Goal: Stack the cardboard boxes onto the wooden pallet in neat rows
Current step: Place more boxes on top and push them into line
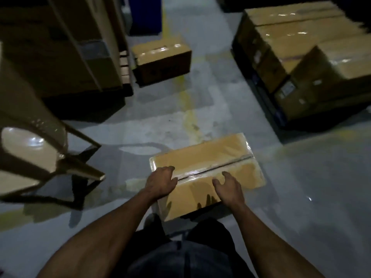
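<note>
A person's left hand [160,184] rests with curled fingers on the near left edge of a taped cardboard box [208,177] lying flat on the floor [301,187], though the dim, blurred view does not settle whether it truly grips the edge. The right hand [227,187] hovers just above the box's near right part, fingers spread and loosely bent, holding nothing; its shadow falls on the cardboard below. Both bare forearms reach forward and down from the bottom of the view, over dark trousers [186,253].

The box sits at the centre of a grey, glossy concrete floor marked by a worn yellow line [187,109] running toward twelve o'clock. At about eleven o'clock, well apart, a smaller sealed box [162,59] stands on the floor beside a tall stack of cartons [60,47] on a dark pallet. At two o'clock a low pallet [281,117] carries a row of boxes [301,47] wrapped in shiny tape, with one more box set on top at its near end. At nine o'clock, an open carton flap [32,149] juts into view, catching the light.
</note>
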### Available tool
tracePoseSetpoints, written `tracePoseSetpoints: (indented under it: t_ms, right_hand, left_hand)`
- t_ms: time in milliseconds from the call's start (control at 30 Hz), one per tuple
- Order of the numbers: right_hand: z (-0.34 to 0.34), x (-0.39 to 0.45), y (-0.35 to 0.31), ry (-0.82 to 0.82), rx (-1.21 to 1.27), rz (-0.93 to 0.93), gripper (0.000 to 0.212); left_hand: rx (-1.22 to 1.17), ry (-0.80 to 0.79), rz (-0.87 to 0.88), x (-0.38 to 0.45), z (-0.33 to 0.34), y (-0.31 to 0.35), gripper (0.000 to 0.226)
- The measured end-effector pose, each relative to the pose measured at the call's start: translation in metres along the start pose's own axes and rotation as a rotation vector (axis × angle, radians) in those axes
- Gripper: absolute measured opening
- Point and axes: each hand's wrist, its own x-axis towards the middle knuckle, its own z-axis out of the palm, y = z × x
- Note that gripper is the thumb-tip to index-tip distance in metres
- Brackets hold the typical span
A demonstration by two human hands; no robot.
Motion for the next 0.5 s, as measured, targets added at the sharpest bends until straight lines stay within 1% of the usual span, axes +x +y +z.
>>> tracePoseSetpoints:
  t_ms: [33, 67, 167, 233, 333, 433, 500]
  right_hand:
    - [0.001, -0.008, -0.001, 0.029, 0.037, 0.043, 0.065]
    - [0.002, -0.014, -0.001, 0.056, 0.064, 0.078, 0.065]
    - [0.004, -0.025, 0.002, 0.129, 0.124, 0.185, 0.066]
    - [0.006, -0.026, 0.008, 0.168, 0.136, 0.255, 0.067]
    - [0.014, -0.016, 0.023, 0.182, 0.132, 0.346, 0.072]
    - [0.026, 0.003, 0.037, 0.168, 0.139, 0.41, 0.075]
    - [0.034, 0.015, 0.042, 0.18, 0.156, 0.459, 0.077]
  left_hand:
    - [0.04, -0.023, 0.037, 0.007, -0.006, -0.003, 0.06]
    - [0.082, -0.04, 0.065, 0.014, -0.011, -0.004, 0.06]
    - [0.227, -0.047, 0.168, 0.04, -0.021, -0.001, 0.048]
    - [0.361, -0.045, 0.262, 0.062, -0.025, 0.007, 0.05]
    - [0.56, -0.033, 0.397, 0.098, -0.027, 0.02, 0.057]
    - [0.671, -0.047, 0.446, 0.133, -0.022, 0.032, 0.063]
    - [0.681, -0.066, 0.468, 0.154, -0.017, 0.038, 0.065]
